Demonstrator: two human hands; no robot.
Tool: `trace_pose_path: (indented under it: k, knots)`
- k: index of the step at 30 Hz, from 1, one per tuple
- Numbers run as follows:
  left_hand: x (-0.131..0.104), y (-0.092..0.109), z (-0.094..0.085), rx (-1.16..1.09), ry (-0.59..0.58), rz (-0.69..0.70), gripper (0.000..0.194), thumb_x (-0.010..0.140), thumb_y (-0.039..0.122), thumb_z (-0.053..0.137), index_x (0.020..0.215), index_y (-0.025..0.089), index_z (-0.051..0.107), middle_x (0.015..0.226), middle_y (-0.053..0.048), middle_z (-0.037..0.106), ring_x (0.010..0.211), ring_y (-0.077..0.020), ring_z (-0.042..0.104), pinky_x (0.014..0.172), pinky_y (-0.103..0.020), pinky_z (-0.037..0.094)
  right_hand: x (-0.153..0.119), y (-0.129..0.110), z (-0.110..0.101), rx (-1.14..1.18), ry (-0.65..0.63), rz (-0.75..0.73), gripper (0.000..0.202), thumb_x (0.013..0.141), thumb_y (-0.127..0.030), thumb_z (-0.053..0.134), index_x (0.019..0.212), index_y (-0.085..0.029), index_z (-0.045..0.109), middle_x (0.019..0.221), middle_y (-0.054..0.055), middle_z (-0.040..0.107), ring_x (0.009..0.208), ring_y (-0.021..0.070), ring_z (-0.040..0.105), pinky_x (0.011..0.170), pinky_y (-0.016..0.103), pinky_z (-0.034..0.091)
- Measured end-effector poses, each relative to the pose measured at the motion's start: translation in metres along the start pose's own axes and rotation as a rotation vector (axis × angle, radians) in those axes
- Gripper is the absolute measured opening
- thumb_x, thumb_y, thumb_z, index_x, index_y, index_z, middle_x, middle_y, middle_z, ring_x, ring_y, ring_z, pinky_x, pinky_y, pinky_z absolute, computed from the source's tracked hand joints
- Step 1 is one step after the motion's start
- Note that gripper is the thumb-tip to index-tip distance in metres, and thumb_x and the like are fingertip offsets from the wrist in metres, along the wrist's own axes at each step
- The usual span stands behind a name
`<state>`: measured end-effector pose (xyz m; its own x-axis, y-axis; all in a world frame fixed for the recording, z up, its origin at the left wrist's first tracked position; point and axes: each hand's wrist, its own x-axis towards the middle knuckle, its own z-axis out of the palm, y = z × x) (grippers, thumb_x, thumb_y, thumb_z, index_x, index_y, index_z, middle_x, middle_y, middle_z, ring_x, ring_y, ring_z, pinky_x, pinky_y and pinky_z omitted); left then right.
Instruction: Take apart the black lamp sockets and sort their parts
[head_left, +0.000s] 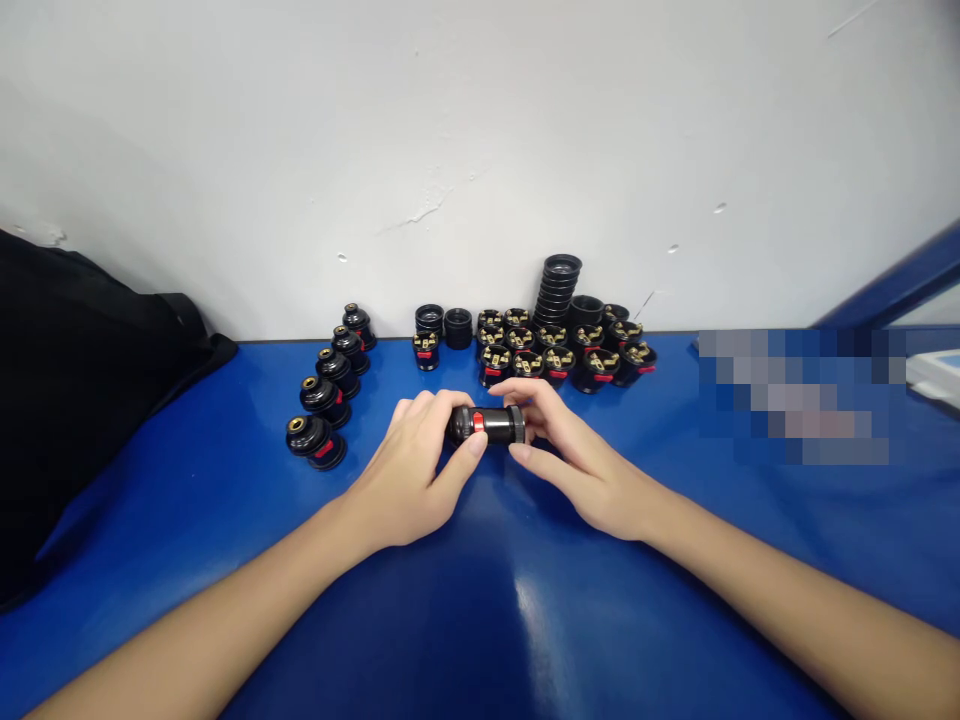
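Observation:
A black lamp holder (496, 427) with a red bar on its side lies horizontally between my hands, just above the table. My left hand (420, 465) is closed round its domed end, thumb beside the red bar. At the other end sits a ribbed black ring (517, 424); my right hand (574, 450) has its fingers curled round that ring, thumb low at its near side. Beyond my hands stand several open black bodies (527, 365) with brass contacts on top and red bars. To the left, several domed lamp holders (316, 440) with brass threaded tops form a slanting row.
A tall stack of black threaded rings (559, 285) rises behind the bodies, near the white wall (420, 150). Shorter ring pieces (458, 327) stand left of it. Black cloth (90, 370) covers the left side of the blue table (420, 620). A pixelated patch hides something at right.

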<state>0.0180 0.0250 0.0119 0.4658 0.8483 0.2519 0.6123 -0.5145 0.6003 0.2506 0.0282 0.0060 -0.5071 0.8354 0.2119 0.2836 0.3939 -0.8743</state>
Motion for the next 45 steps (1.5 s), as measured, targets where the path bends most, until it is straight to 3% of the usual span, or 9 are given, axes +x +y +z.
trace_pose_path:
  k: [6,11,16,21,26,31,36,42,45]
  knots:
    - [-0.0002,-0.0006,-0.0007,0.0,-0.002,-0.002,0.028,0.113,0.044,0.044,0.124,0.022,0.056,0.115,-0.008,0.066,0.103,-0.0275,0.057,0.095,-0.047,0.042,0.0007,-0.0021,0.0009,-0.037,0.024,0.074,0.038,0.115,-0.05,0.036,0.141,-0.025,0.049,0.097,0.003,0.063,0.083,0.0208,0.058,0.079,0.039,0.05]
    - [-0.0005,-0.0003,-0.0001,0.001,-0.001,-0.007,0.028,0.112,0.044,0.043,0.124,0.022,0.056,0.116,-0.008,0.065,0.103,-0.0277,0.056,0.095,-0.047,0.042,0.0005,-0.001,0.0011,-0.007,0.002,0.012,0.042,0.11,-0.046,0.051,0.145,-0.024,0.044,0.11,0.007,0.062,0.093,0.0221,0.059,0.085,0.04,0.051]
    - [-0.0002,-0.0003,-0.0002,0.005,-0.002,-0.012,0.028,0.112,0.044,0.044,0.124,0.022,0.056,0.114,-0.008,0.065,0.102,-0.0278,0.056,0.095,-0.047,0.043,0.0012,-0.0011,0.0009,-0.03,0.036,0.09,0.04,0.116,-0.051,0.034,0.141,-0.025,0.051,0.092,0.002,0.061,0.083,0.0207,0.058,0.081,0.038,0.049]
    - [0.0002,-0.0003,-0.0013,0.011,0.0,-0.003,0.028,0.113,0.044,0.043,0.123,0.022,0.056,0.116,-0.009,0.066,0.102,-0.0273,0.057,0.095,-0.047,0.043,0.0004,-0.0016,0.0003,-0.002,0.006,-0.001,0.043,0.11,-0.045,0.052,0.147,-0.025,0.043,0.113,0.007,0.06,0.096,0.0225,0.06,0.087,0.04,0.052]
    - [0.0001,-0.0004,-0.0011,0.014,0.0,-0.004,0.027,0.112,0.044,0.044,0.124,0.022,0.056,0.115,-0.008,0.066,0.103,-0.0274,0.058,0.095,-0.047,0.043,0.0008,-0.002,0.0011,-0.016,0.035,0.08,0.038,0.115,-0.049,0.036,0.142,-0.025,0.048,0.094,0.002,0.061,0.082,0.0209,0.058,0.08,0.039,0.05]
    - [-0.0003,0.0008,-0.001,0.013,-0.003,-0.001,0.027,0.112,0.044,0.044,0.122,0.022,0.056,0.115,-0.008,0.066,0.102,-0.0272,0.057,0.094,-0.046,0.042,0.0002,-0.0017,0.0008,-0.003,0.019,-0.005,0.043,0.109,-0.044,0.053,0.147,-0.025,0.042,0.117,0.008,0.059,0.098,0.0232,0.061,0.088,0.041,0.053]
    - [-0.0007,0.0005,-0.0005,0.007,-0.002,-0.004,0.027,0.113,0.043,0.044,0.125,0.022,0.056,0.114,-0.008,0.065,0.102,-0.0271,0.056,0.095,-0.047,0.042,0.0003,-0.0009,0.0013,-0.025,0.047,0.064,0.036,0.116,-0.047,0.034,0.14,-0.024,0.048,0.091,0.001,0.057,0.081,0.0203,0.057,0.079,0.038,0.049]
    - [-0.0003,0.0014,-0.0009,0.007,-0.001,-0.014,0.026,0.113,0.043,0.043,0.122,0.022,0.056,0.114,-0.008,0.065,0.101,-0.0271,0.056,0.095,-0.047,0.042,0.0002,-0.0006,0.0004,-0.001,0.019,-0.003,0.041,0.11,-0.046,0.052,0.145,-0.026,0.043,0.119,0.008,0.059,0.1,0.0235,0.062,0.091,0.041,0.054]
    - [-0.0002,0.0004,-0.0005,0.008,0.002,-0.009,0.026,0.112,0.043,0.044,0.124,0.022,0.056,0.115,-0.008,0.065,0.103,-0.0277,0.056,0.096,-0.048,0.042,0.0008,-0.0015,0.0011,-0.013,0.036,0.071,0.038,0.115,-0.051,0.038,0.141,-0.025,0.048,0.101,0.004,0.063,0.088,0.0215,0.061,0.085,0.04,0.052]
